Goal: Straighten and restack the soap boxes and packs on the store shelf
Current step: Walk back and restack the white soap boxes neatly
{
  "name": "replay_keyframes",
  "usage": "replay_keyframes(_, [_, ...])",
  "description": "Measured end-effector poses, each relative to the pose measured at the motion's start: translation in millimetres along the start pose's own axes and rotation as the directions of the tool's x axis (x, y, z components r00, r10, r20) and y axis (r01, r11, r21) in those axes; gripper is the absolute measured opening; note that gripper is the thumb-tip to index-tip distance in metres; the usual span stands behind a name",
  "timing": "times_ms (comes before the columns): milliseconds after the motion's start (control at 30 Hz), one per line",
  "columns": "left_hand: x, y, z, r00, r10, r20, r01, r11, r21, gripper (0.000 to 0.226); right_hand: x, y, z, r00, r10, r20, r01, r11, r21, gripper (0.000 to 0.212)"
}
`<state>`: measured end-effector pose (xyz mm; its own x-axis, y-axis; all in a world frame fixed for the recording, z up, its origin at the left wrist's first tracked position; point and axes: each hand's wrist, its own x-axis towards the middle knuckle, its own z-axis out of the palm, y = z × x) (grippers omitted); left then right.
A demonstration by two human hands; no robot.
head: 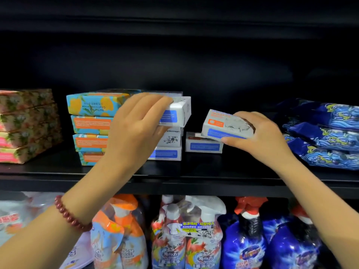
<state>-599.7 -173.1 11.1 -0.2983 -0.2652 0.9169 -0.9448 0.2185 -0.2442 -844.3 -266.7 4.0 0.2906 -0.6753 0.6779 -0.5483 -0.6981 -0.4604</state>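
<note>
As the left hand (134, 121) grips the skewed top soap box (177, 112), the right hand (260, 133) clasps a second box (223, 125) for restacking.

The left hand (134, 125) hides part of the white box stack (169, 141); floral boxes (25, 123) to its left, blue packs (330, 136) to its right, are cropped.

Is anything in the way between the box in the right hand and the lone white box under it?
Nothing visible. The right hand holds the tilted box just above the lone white box, with nothing between them. The left hand grips the top box of the white stack, off to the side.
</note>
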Motion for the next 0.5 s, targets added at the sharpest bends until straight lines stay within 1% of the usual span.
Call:
replay_keyframes(67, [-9.9,5.6,-7.8,1.000,0.009,-0.021,-0.010,1.000,-0.022,0.034,17.1,3.6,7.4,0.999,0.001,0.041,0.000,1.000,-0.031,0.049])
replay_keyframes(200, [-34.9,16.1,-16.6,1.000,0.005,0.019,-0.004,0.998,-0.055,0.036,42.6,10.6,26.5,0.994,0.005,0.108,0.009,0.991,-0.130,0.070])
replay_keyframes(333, [-51.8,19.2,-14.1,0.996,-0.035,0.086,0.042,0.996,-0.081,0.033,48.3,13.9,41.5,0.979,-0.028,0.201,0.054,0.991,-0.125,0.070])
replay_keyframes(500, [-62.5,16.4,-11.0,0.992,-0.068,0.104,0.077,0.993,-0.084,0.034,51.0,21.7,45.2,0.943,0.006,0.333,0.019,0.997,-0.072,0.063])
